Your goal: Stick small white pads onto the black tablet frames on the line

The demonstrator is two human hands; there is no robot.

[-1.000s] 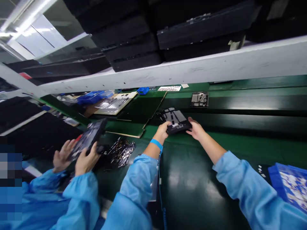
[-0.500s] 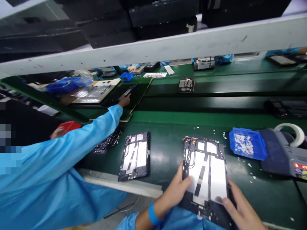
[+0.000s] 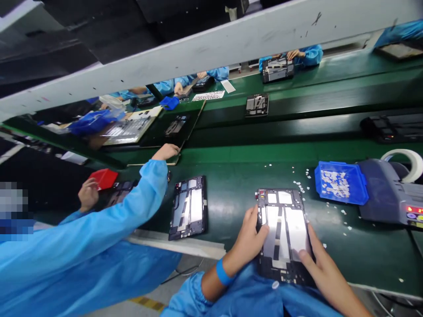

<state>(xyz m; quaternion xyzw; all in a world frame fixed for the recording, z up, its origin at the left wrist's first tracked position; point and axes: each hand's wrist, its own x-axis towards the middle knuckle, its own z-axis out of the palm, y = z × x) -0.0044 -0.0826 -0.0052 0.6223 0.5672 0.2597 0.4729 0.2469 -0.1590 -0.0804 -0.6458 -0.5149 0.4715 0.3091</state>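
Observation:
An opened tablet (image 3: 280, 237), with silvery battery panels and black circuit parts showing, is held in front of me at the bench edge. Gripping its left side is my left hand (image 3: 246, 237), thumb on the face, a blue band round the wrist. My right hand (image 3: 322, 264) clasps the lower right side, its thumb lying on the panel; the fingers underneath are hidden. To the left, a similar opened tablet (image 3: 188, 207) lies on the green bench (image 3: 228, 193).
Right of me stand a blue tray (image 3: 342, 182) of small white pieces and a grey tape dispenser (image 3: 383, 193). Loose white scraps dot the bench. At left, a co-worker's blue sleeve (image 3: 132, 198) reaches across. A long pale beam (image 3: 198, 53) crosses overhead.
The co-worker's reaching hand has drawn back and let go of a tablet, now lying on the dark board. My tablet has tilted slightly in my hands, and the view has shifted.

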